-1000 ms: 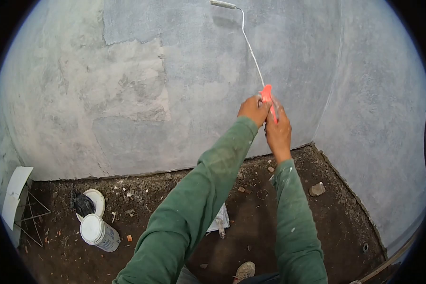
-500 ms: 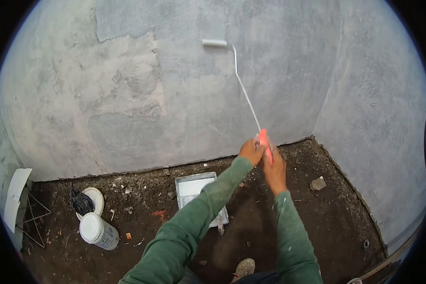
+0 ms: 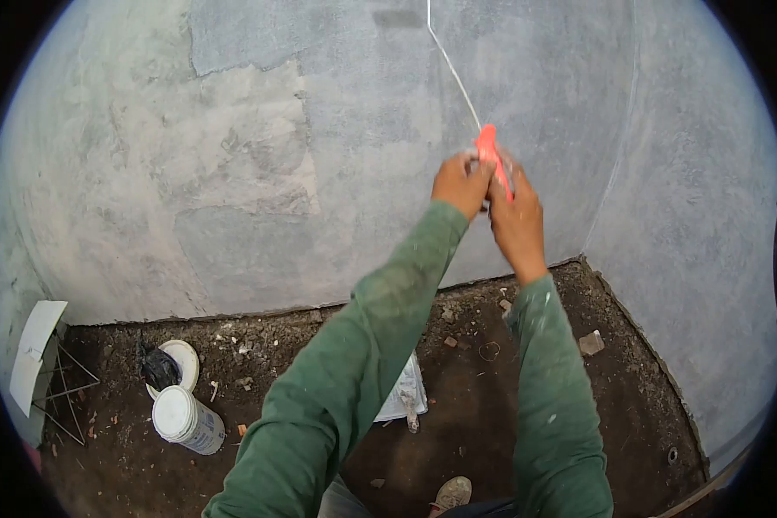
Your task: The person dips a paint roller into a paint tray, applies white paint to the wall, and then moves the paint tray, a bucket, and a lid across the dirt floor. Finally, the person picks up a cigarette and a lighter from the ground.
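Note:
Both my hands are wrapped round the orange-red handle of a paint roller, held out in front of the grey wall. My left hand closes on the handle from the left side. On the right and slightly lower, my right hand grips the same handle. The roller's thin white metal rod runs up and leaves the top of the view, so its sleeve is out of sight. A dark shadow falls on the wall near the top. Behind my left forearm, a paint tray lies mostly hidden on the ground.
A white paint bucket stands on the dirt floor at left, beside a round white lid with a black plastic bag on it. A white panel on thin metal legs leans far left. A stone lies right.
Both hands have risen, pushing the roller up the wall. Its white sleeve has passed out of the top of the view, and my left forearm now covers more of the tray.

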A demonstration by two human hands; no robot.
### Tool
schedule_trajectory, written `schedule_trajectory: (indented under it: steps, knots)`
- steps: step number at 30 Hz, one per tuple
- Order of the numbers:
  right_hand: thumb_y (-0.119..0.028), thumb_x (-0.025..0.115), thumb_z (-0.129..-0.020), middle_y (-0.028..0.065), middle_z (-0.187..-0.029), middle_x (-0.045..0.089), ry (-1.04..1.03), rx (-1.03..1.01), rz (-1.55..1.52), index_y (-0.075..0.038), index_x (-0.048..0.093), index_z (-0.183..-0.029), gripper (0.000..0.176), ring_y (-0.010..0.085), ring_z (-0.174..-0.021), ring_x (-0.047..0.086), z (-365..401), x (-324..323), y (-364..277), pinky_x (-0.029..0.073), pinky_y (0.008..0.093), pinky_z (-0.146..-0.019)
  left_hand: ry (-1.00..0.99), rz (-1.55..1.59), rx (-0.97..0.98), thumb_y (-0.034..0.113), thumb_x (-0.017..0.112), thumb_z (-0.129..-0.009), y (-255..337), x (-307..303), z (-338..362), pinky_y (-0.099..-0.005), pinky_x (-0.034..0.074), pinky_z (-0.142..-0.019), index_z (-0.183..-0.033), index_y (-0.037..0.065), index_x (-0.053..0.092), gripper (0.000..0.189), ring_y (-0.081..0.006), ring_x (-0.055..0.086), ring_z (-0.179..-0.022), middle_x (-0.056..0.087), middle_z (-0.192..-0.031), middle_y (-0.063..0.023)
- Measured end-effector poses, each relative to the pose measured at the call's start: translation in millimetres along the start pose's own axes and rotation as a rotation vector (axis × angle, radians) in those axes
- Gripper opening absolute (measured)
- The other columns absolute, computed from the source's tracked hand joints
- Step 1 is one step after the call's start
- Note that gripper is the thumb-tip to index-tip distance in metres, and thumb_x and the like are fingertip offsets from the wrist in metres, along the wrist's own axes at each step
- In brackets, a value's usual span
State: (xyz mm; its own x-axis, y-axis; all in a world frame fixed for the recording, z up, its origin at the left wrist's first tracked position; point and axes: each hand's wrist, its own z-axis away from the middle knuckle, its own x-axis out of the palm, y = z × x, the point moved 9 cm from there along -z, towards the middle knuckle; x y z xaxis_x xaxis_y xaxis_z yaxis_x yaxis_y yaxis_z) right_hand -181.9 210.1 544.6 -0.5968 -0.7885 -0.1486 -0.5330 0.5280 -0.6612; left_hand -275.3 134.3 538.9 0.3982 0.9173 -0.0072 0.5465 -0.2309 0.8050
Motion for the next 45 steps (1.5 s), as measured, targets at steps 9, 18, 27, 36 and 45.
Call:
schedule_trajectory:
  steps: [9,18,27,36,45]
  knots:
    - [-0.02,0.043,-0.087,0.021,-0.109,0.057,0.013,-0.146,0.257,-0.009,0.046,-0.123,0.038,0.0379,-0.098,0.056,-6.3,1.0,-8.4,0.045,0.042,-0.082,-0.032,0.066,-0.069,0.021,0.054,-0.084,-10.8,-1.1,-2.5,-0.0323,0.053,-0.054,-0.111,-0.005,0.051,0.037,-0.0196,0.062,-0.069,0.06,-0.086,-0.0133]
    - [-0.014,0.043,-0.086,0.0207,-0.109,0.057,-0.022,-0.078,0.249,-0.01,0.045,-0.125,0.039,0.035,-0.098,0.058,82.9,-20.6,47.9,0.046,0.0385,-0.081,-0.271,-0.022,-0.135,0.017,0.058,-0.085,-86.5,36.5,85.5,-0.0276,0.051,-0.051,-0.125,-0.002,0.037,0.049,-0.0172,0.062,-0.071,0.06,-0.082,-0.0106]
    - [-0.018,0.047,-0.086,0.0146,-0.094,0.063,0.029,0.043,0.222,-0.013,0.047,-0.125,0.039,0.0239,-0.075,0.061,-22.0,-46.4,7.0,0.047,0.0339,-0.067,-0.1,-0.059,0.124,0.027,0.059,-0.082,12.0,53.7,-3.8,-0.028,0.051,-0.053,-0.133,-0.002,0.027,0.067,-0.0174,0.061,-0.075,0.061,-0.086,-0.0134]
    - [-0.018,0.047,-0.086,0.012,-0.091,0.063,0.013,-0.013,0.336,-0.017,0.046,-0.127,0.04,0.0211,-0.08,0.062,8.6,-62.8,77.1,0.047,0.0318,-0.071,-0.184,0.048,-0.044,0.028,0.06,-0.081,-55.3,86.6,31.4,-0.029,0.051,-0.057,-0.137,-0.003,0.018,0.076,-0.017,0.059,-0.083,0.059,-0.102,-0.0169]
    - [-0.017,0.052,-0.086,0.0082,-0.085,0.064,-0.056,0.106,0.205,-0.017,0.043,-0.13,0.045,0.0181,-0.076,0.063,121.1,-55.4,149.7,0.049,0.0318,-0.069,-0.255,0.378,-0.244,0.028,0.06,-0.084,-171.0,115.5,144.9,-0.026,0.048,-0.066,-0.141,0.006,0.011,0.078,-0.0138,0.052,-0.101,0.052,-0.119,-0.0115]
